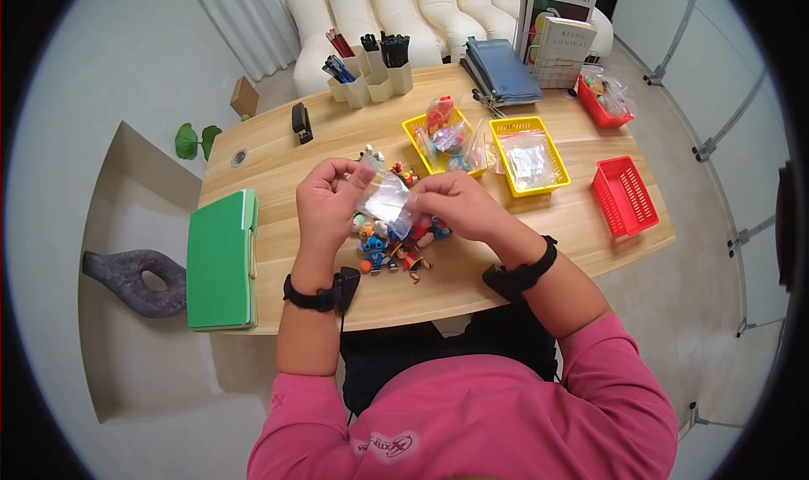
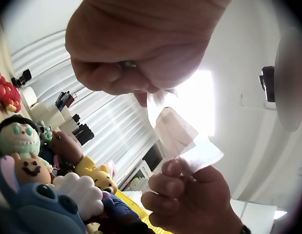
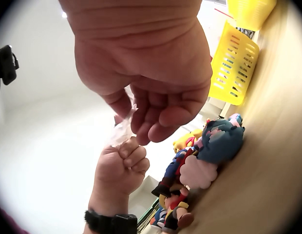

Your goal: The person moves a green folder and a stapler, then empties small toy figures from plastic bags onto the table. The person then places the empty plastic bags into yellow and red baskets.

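Both hands pinch a small clear plastic bag (image 1: 387, 198) above a pile of small toy figures (image 1: 373, 246). The left hand (image 1: 327, 203) holds its left edge, with the fingers curled in. On the bag's right side the right hand (image 1: 459, 203) grips between thumb and fingers. In the left wrist view the bag (image 2: 175, 130) stretches between the left hand (image 2: 136, 44) above and the right hand (image 2: 195, 200) below. The right wrist view shows the right hand (image 3: 146, 83) close up, partly covering the bag; whether anything is inside cannot be told.
Behind the hands stand a yellow basket (image 1: 413, 126) of bagged items and another yellow basket (image 1: 565, 179) with clear bags. Two red baskets (image 1: 625, 195) are at the right. Green folders (image 1: 221, 261), a stapler (image 1: 302, 123), pen holders (image 1: 357, 91), blue folders (image 1: 506, 71) and books (image 1: 563, 50) also lie around.
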Demonstrator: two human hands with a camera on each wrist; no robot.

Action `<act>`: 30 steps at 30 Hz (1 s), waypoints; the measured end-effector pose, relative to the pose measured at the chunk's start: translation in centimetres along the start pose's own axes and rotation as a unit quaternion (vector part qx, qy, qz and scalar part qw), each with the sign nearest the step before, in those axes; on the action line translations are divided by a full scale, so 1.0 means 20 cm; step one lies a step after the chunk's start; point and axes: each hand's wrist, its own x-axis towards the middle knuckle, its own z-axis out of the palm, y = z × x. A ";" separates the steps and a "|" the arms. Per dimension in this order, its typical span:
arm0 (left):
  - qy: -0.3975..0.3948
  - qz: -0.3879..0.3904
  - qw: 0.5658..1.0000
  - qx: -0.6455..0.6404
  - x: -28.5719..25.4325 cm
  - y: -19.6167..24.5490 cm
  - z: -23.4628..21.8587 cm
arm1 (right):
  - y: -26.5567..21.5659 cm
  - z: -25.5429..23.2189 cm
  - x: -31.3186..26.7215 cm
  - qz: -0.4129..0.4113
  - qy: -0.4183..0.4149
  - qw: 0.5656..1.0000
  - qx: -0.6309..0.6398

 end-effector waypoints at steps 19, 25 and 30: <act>-0.226 -0.072 0.971 0.018 -0.07 0.04 0.06 | 0.08 0.01 0.04 -0.083 0.060 0.994 0.034; -0.264 -0.075 0.961 0.032 -0.07 0.09 0.06 | 0.04 -0.01 0.02 -0.117 0.146 0.981 0.045; -0.281 -0.076 0.956 0.035 -0.06 0.06 0.02 | -0.09 -0.14 -0.02 -0.187 0.206 0.955 0.101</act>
